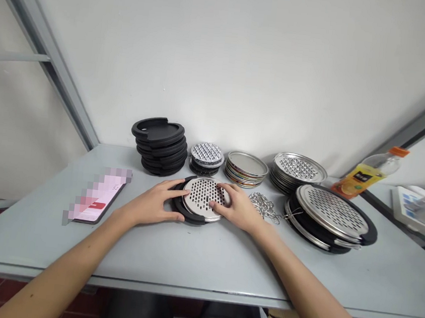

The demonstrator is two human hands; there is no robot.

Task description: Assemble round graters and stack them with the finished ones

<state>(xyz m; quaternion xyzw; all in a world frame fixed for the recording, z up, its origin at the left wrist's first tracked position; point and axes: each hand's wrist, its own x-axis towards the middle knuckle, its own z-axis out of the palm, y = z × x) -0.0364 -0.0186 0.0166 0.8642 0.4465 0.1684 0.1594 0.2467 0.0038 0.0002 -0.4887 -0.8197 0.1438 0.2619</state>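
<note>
A round metal grater disc [201,198] with rows of slots lies on a black ring-shaped base [191,217] at the middle of the table. My left hand [157,201] rests at the left side of the base, fingers spread around its rim, one fingertip on the disc. From the right, my right hand [240,207] holds the disc's edge, with its thumb on the slotted face and its fingers at the far rim. Just right of that hand lies a small heap of metal chains or rings [264,206].
Behind stand black bases [160,148], small grater discs [207,153], flat metal lids [247,165] and larger grater discs [298,168]. Assembled pieces [332,212] and a bottle [366,172] are at right, a phone [97,202] at left. A wall rises behind the table [193,268].
</note>
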